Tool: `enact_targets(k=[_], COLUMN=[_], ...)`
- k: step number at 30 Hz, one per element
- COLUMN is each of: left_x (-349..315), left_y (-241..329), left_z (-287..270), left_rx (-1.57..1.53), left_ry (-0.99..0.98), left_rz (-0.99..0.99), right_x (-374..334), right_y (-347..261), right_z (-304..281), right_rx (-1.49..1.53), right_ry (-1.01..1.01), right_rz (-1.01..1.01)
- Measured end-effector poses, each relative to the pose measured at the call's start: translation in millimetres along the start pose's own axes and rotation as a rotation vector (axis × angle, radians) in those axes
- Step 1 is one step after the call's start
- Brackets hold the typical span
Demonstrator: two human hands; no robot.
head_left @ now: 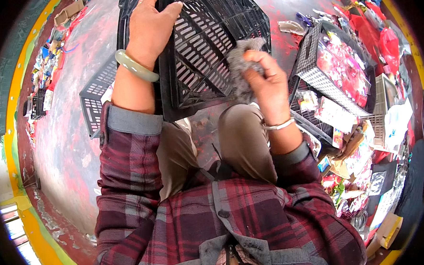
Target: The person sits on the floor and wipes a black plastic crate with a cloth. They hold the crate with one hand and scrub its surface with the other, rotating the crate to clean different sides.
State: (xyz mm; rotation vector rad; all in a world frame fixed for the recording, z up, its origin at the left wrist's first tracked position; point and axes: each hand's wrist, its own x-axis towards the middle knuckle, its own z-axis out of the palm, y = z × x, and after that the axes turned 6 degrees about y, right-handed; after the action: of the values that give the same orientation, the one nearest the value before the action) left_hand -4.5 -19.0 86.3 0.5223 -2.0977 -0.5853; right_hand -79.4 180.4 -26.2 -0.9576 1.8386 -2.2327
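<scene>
Fingers of the right hand (272,84) are closed around a fuzzy grey wad (240,73) at the near right corner of a black slotted crate (168,82), while those of the left hand (146,28) grasp that crate's left rim, thumb on top. The crate is held tilted, with the person's knees (243,131) just on its near side. Left of it, a grey crate (91,98) stands on the floor (64,150); right of it sits a black-and-white patterned basket (309,62) filled with colourful items (340,70).

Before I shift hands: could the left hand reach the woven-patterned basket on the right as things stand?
Probably not: the left hand grips the black crate; that crate and the right hand lie between it and the basket.
</scene>
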Motion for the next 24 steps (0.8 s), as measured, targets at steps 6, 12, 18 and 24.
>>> enact_targets(k=[6,12,18,24], left_x=[9.6,8.0,13.1,8.2], left_y=[-22.0,-20.0,-45.9,-36.5], left_z=[1.4,-1.2,-0.4,-4.7], left_rx=[-0.219,-0.383,-0.114,-0.306], left_ry=[-0.143,-0.166,-0.049,-0.081], left_rz=[-0.100,-0.182,-0.083,-0.214], right_x=[-9.1,-2.5,-4.2,0.6], right_y=[43.6,66.7,35.2,55.6], right_z=[28.0,2.1,21.5,6.6], right_rx=[-0.017,-0.381,-0.208,-0.436], right_ry=[-0.171,-0.216,-0.046,-0.335], right_rz=[-0.164,-0.199,-0.226,-0.283])
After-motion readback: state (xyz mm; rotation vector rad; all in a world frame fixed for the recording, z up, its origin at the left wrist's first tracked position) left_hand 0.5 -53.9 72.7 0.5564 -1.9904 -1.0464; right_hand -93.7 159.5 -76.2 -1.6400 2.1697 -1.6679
